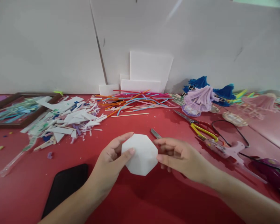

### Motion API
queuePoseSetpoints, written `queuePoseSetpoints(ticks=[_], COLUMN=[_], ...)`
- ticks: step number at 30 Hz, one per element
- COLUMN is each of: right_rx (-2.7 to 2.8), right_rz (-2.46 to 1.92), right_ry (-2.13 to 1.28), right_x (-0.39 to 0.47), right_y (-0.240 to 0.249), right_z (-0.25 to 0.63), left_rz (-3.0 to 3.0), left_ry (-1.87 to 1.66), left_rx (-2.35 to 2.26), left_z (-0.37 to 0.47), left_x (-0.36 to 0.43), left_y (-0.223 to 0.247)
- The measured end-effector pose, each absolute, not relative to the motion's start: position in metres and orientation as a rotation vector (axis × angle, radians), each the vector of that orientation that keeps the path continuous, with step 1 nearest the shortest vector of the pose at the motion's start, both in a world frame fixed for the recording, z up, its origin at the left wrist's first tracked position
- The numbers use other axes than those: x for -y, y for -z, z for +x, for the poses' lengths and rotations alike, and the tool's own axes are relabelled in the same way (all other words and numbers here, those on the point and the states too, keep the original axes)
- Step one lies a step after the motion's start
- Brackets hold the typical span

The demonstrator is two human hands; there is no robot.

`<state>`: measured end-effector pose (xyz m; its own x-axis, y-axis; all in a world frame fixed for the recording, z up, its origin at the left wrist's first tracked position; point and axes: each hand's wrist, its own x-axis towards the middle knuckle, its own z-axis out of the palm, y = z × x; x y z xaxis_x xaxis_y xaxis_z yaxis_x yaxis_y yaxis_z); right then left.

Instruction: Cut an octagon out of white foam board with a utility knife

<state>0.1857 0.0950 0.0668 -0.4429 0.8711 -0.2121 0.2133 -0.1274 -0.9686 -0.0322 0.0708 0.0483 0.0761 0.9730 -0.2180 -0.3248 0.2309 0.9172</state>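
A white, flat octagonal piece [141, 155], like card or foam board, is held up above the red table between my two hands. The thumb of my left hand [114, 158] presses on its face, with the fingers behind its left edge. At the opposite edge, my right hand [177, 155] pinches the rim with thumb and curled fingers. A grey blade [156, 133] pokes out just beyond my right fingertips; its other end is hidden behind the hand, and whether the hand touches it I cannot tell.
White and coloured scraps [72, 119] are heaped left, beside a brown frame [21, 124]. A black phone [65, 186] lies near my left forearm. Pipe cleaners [135, 101] lie at the back. Scissors [184, 116], yellow-handled pliers [204, 132] and a glue gun [226, 151] are right.
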Motion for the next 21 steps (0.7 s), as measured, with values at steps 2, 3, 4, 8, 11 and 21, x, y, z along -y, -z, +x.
queuePoseSetpoints(ticks=[2, 3, 4, 8, 11, 21], right_rx=[1.577, 1.554, 1.522, 1.245, 1.007, 1.135], right_rz=[-1.251, -1.251, -1.241, -1.141, -1.062, -1.050], right_ry=[-1.616, -1.633, -1.664, -1.856, -1.989, -1.889], right_x=[-0.090, -0.089, -0.089, -0.087, -0.082, -0.080], right_y=[-0.065, -0.064, -0.064, -0.061, -0.054, -0.046], right_z=[0.187, 0.187, 0.187, 0.185, 0.183, 0.186], left_rz=[0.862, 0.878, 0.882, 0.808, 0.815, 0.933], left_ry=[-1.135, -1.127, -1.124, -1.132, -1.099, -1.103], left_rx=[-1.020, -1.008, -0.989, -0.898, -0.964, -1.124], left_z=[-0.032, -0.032, -0.031, -0.030, -0.032, -0.030], left_x=[-0.069, -0.069, -0.068, -0.068, -0.068, -0.064], left_y=[-0.049, -0.050, -0.052, -0.059, -0.059, -0.060])
